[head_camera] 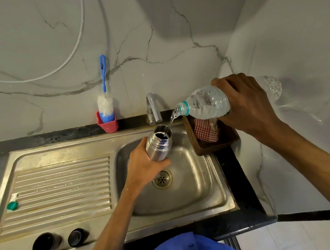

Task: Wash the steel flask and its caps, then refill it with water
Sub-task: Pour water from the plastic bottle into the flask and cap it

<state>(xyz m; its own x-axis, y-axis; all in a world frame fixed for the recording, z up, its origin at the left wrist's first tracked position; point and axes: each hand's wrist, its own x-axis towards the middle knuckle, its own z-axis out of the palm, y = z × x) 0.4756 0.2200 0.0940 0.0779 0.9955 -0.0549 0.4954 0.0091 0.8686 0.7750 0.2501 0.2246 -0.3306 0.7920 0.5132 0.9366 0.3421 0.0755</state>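
i'm looking down at a steel sink (206, 181) set in a dark counter (237, 178), with white marble-look wall tiles (172, 43) behind and to the right. a ribbed draining board (61, 187) takes up the sink's left side, and a chrome tap (153, 109) stands at the back rim.

my left hand (144, 169) has its fingers wrapped round the lower body of the steel flask (158, 142), holding it open and roughly upright over the basin, above the drain (162, 179). my right hand (244, 101) is clamped around a clear plastic bottle (204, 104), tipped so a thin stream of water (171, 121) runs from its neck into the flask's mouth.

two dark caps (46, 244) (77, 237) sit on the sink's front ledge, apparently open side up. a small green lid (12, 205) lies at the draining board's left edge. a pink holder (108, 124) at the back holds a blue-handled bottle brush (105, 102). a brown basket (222, 141) right of the basin holds a red checked cloth (206, 131).
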